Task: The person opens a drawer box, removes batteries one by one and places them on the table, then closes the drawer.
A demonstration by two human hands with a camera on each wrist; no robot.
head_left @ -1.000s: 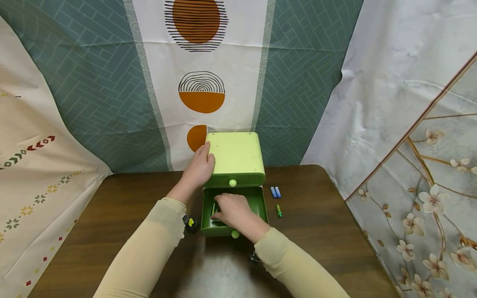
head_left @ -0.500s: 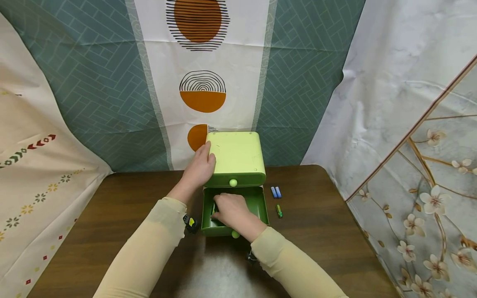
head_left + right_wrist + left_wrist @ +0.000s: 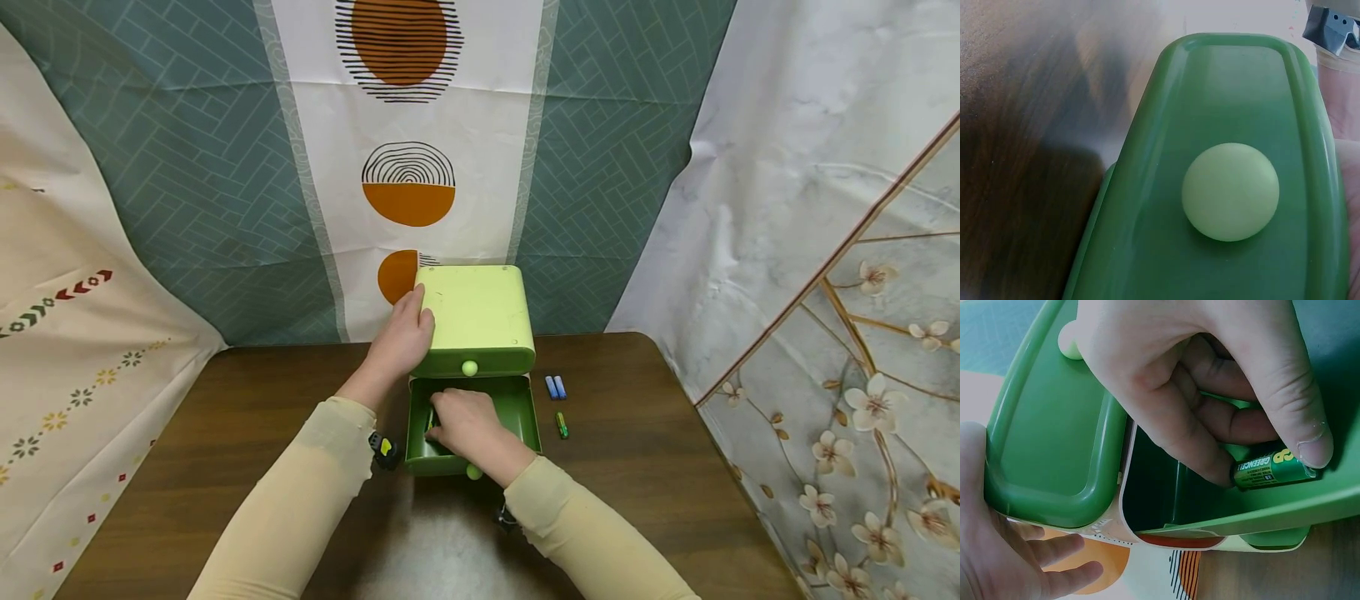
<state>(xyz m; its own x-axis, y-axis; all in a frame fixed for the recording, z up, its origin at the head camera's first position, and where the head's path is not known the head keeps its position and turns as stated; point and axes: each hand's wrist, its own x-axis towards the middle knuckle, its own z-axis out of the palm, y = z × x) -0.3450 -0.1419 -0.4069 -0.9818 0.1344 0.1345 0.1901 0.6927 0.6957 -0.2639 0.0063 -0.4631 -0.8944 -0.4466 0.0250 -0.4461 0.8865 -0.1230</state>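
clerk: nearest first, what is listed?

keeper: one lower drawer (image 3: 438, 467), green, pulled out, with a pale round knob (image 3: 474, 472) on its front

clerk: contents?

keeper: one right hand (image 3: 472, 421), inside the rim; thumb and forefinger pinch one green battery (image 3: 1269, 473) by its two ends, low in the drawer, near the left wall

clerk: step in hand?

keeper: judged to be the handling of that battery in the drawer; laid down or picked up, i cannot tell

clerk: next move calls for?

keeper: in my judgement, a steady drawer; to leave the battery, fingertips parted gently; to lift it, a firm pinch until clear of the rim

clerk: beside the drawer?

keeper: on the brown table (image 3: 645, 500), to the right, one second green battery (image 3: 562, 425); farther, two blue batteries (image 3: 559, 387), side by side

clerk: farther still?

keeper: one upper drawer (image 3: 442, 364), pushed in; one cabinet (image 3: 480, 304), pale green top; one left hand (image 3: 402, 333) against its left side, fingers extended, clasping nothing, probably steadying it

clerk: last?

keeper: one patterned cloth (image 3: 225, 208), hung behind
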